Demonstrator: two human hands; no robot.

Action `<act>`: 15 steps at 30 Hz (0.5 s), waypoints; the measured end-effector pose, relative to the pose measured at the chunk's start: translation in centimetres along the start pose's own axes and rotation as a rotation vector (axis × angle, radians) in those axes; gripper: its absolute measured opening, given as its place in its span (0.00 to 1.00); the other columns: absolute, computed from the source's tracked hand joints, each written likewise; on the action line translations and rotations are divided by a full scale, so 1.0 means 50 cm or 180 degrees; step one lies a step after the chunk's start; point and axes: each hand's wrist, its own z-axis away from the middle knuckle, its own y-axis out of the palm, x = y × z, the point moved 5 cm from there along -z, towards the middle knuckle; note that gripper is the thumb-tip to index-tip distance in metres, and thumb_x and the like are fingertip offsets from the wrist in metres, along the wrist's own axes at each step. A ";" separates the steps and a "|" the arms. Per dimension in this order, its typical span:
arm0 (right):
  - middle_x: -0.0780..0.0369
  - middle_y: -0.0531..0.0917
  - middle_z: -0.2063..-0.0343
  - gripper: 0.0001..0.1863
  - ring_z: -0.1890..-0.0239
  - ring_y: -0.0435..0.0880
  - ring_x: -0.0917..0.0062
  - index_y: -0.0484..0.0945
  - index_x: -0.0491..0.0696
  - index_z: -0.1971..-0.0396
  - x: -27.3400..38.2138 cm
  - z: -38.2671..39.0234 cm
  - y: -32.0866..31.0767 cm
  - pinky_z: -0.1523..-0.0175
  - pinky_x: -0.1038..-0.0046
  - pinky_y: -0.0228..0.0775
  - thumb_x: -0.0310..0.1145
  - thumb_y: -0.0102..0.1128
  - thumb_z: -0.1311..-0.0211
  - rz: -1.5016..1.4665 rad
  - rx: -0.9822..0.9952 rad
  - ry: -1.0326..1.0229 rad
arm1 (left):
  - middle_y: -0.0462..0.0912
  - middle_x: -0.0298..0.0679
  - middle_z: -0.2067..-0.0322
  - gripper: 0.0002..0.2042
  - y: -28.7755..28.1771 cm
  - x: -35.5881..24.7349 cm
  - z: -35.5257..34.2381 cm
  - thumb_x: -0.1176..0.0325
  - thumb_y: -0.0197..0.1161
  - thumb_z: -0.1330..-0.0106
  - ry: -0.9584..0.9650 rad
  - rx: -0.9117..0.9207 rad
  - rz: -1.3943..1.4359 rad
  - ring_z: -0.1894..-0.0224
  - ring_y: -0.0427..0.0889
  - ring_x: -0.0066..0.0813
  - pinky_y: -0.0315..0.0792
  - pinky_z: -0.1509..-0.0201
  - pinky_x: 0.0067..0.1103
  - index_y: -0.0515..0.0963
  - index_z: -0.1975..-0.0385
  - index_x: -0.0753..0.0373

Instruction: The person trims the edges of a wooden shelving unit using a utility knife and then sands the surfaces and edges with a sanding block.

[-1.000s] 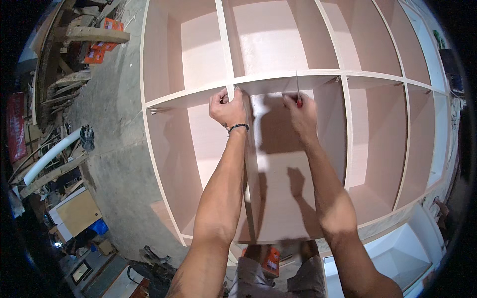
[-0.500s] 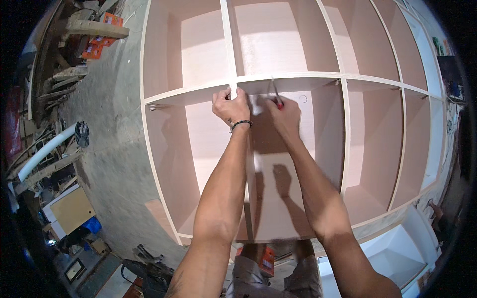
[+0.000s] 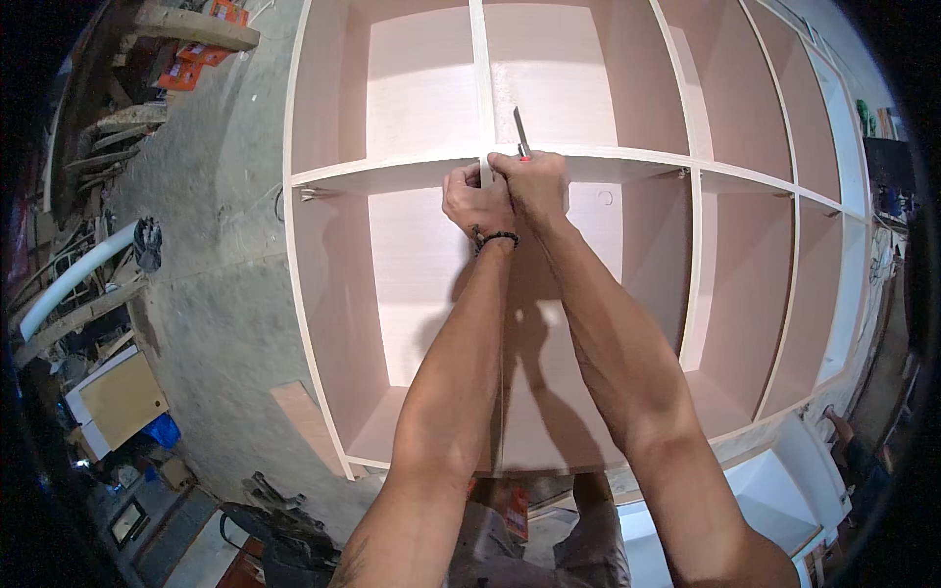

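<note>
Below me lies a large shelving cabinet (image 3: 421,160) with pinkish inner panels and pale edges, divided into several compartments. My left hand (image 3: 478,201) is closed at the crossing of two dividers, its thumb and fingers pinching a pale edging strip (image 3: 485,172) on the divider's edge. Right beside it, my right hand (image 3: 539,183) grips a utility knife (image 3: 520,125) with a bit of red at its handle. The blade points up and away from me, over the compartment beyond the crosspiece. My right fingers touch or nearly touch the left hand. Most of the knife's handle is hidden in my grip.
Concrete floor (image 3: 211,314) runs along the left, with a thin wood offcut (image 3: 309,426) by the cabinet. Scrap timber, orange boxes (image 3: 180,74) and a pale curved tube (image 3: 78,279) lie farther left. A black bag (image 3: 279,539) sits lower left; white panelled pieces (image 3: 774,490) stand lower right.
My right hand has moved up and left from inside the compartment to meet my left hand, bringing the knife above the crosspiece. The view has shifted slightly; the left hand keeps its pinch.
</note>
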 end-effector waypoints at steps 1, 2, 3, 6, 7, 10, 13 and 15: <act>0.56 0.89 0.73 0.20 0.68 0.89 0.63 0.89 0.46 0.75 -0.002 0.002 0.005 0.61 0.59 0.79 0.50 0.79 0.55 0.0009 0.0002 0.0000 | 0.83 0.44 0.71 0.11 -0.001 0.006 -0.002 0.70 0.79 0.50 -0.0009 -0.0003 0.0001 0.69 0.85 0.41 0.80 0.61 0.32 0.84 0.72 0.67; 0.56 0.89 0.74 0.20 0.69 0.89 0.63 0.88 0.46 0.75 -0.005 0.008 0.009 0.61 0.59 0.78 0.49 0.79 0.54 -0.0081 -0.0112 0.0028 | 0.84 0.43 0.72 0.11 -0.003 0.011 -0.004 0.70 0.79 0.49 0.0029 -0.0016 -0.0022 0.69 0.85 0.39 0.80 0.61 0.31 0.84 0.72 0.67; 0.56 0.89 0.74 0.19 0.69 0.89 0.62 0.88 0.45 0.75 -0.005 0.013 0.008 0.60 0.58 0.78 0.48 0.79 0.54 -0.0148 -0.0248 0.0057 | 0.85 0.41 0.73 0.11 -0.001 0.011 -0.004 0.69 0.79 0.49 0.0045 -0.0015 -0.0024 0.69 0.85 0.37 0.80 0.61 0.31 0.84 0.71 0.67; 0.54 0.88 0.75 0.19 0.69 0.89 0.59 0.87 0.45 0.77 0.003 0.028 0.004 0.60 0.57 0.78 0.47 0.77 0.52 0.0011 -0.0535 0.0055 | 0.85 0.39 0.74 0.12 0.000 0.027 -0.003 0.67 0.78 0.46 -0.0435 0.0391 0.0862 0.69 0.84 0.29 0.78 0.62 0.29 0.84 0.71 0.68; 0.54 0.88 0.75 0.19 0.69 0.89 0.59 0.87 0.45 0.77 0.005 0.033 0.012 0.60 0.57 0.78 0.47 0.77 0.52 0.0022 -0.0533 0.0047 | 0.85 0.39 0.74 0.12 -0.012 0.040 -0.018 0.67 0.78 0.46 -0.0442 0.0383 0.0870 0.69 0.84 0.29 0.78 0.62 0.29 0.84 0.71 0.68; 0.52 0.88 0.75 0.19 0.68 0.89 0.56 0.87 0.44 0.77 0.008 0.041 0.025 0.58 0.57 0.79 0.47 0.74 0.50 0.0339 -0.0596 -0.0155 | 0.81 0.37 0.76 0.18 0.003 0.073 -0.045 0.56 0.76 0.41 -0.1700 0.0981 0.1450 0.72 0.77 0.24 0.72 0.67 0.25 0.83 0.73 0.67; 0.50 0.87 0.75 0.19 0.68 0.89 0.54 0.87 0.44 0.76 0.007 0.043 0.036 0.57 0.56 0.78 0.48 0.72 0.47 0.0109 -0.0717 -0.0340 | 0.82 0.39 0.75 0.19 0.005 0.056 -0.068 0.55 0.78 0.42 -0.1580 0.0945 0.0425 0.72 0.77 0.27 0.74 0.65 0.26 0.81 0.76 0.67; 0.50 0.87 0.76 0.20 0.67 0.89 0.53 0.87 0.43 0.75 0.009 0.053 0.041 0.57 0.55 0.78 0.48 0.70 0.46 0.0131 -0.0935 -0.0390 | 0.83 0.39 0.76 0.20 0.010 0.061 -0.072 0.55 0.81 0.44 -0.1473 0.0831 0.0362 0.73 0.78 0.29 0.74 0.65 0.29 0.82 0.76 0.67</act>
